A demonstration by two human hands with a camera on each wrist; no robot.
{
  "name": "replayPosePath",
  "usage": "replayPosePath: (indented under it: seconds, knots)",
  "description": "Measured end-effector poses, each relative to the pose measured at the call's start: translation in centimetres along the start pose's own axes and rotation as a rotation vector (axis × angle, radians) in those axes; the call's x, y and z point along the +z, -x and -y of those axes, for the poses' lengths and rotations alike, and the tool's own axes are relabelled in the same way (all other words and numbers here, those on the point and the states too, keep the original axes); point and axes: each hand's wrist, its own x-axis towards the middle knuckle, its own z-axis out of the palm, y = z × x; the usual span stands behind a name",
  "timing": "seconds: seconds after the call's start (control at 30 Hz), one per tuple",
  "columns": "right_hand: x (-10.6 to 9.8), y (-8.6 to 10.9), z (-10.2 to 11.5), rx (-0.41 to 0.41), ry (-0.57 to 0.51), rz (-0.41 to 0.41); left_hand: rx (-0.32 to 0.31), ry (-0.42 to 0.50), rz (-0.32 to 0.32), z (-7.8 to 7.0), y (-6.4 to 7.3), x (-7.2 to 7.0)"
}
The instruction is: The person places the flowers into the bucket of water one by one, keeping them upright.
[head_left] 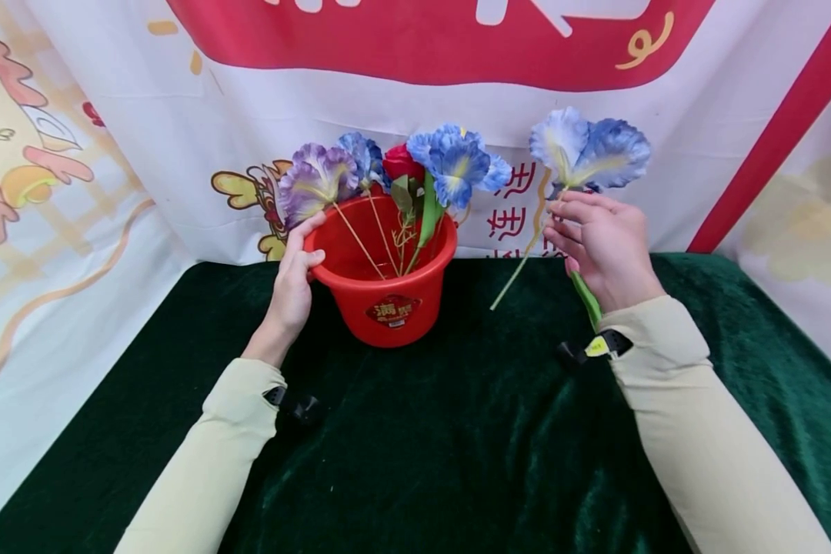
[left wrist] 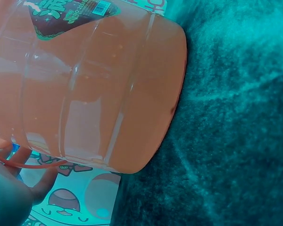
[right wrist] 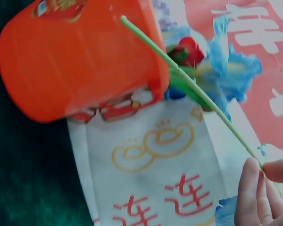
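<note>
A red plastic bucket stands on the dark green cloth. My left hand grips its left rim, thumb at the edge. Inside it lean a purple iris, blue irises and a red rose. To the right of the bucket, my right hand pinches an artificial blue iris by its stem just under the bloom. The bare green stem slants down toward the bucket, its lower end outside it. Below my right hand a pink tulip shows, partly hidden by the hand and wrist.
The green velvet cloth covers the table. Behind it hangs a printed white and red backdrop, close to the bucket and flowers. More printed white cloth rises at the left side.
</note>
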Motion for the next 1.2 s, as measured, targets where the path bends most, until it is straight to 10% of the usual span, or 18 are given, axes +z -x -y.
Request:
replayPosePath:
  seconds: [0.6,1.2]
  knots:
    - [8.4,-0.9,0.5,-0.143,-0.152,-0.047,0.008,0.002,-0.003,0.1,0.0,0.0]
    - [11.4,-1.7,-6.0,-0.382,0.269,-0.081,0.010,0.009,0.002,0.1,-0.1,-0.1]
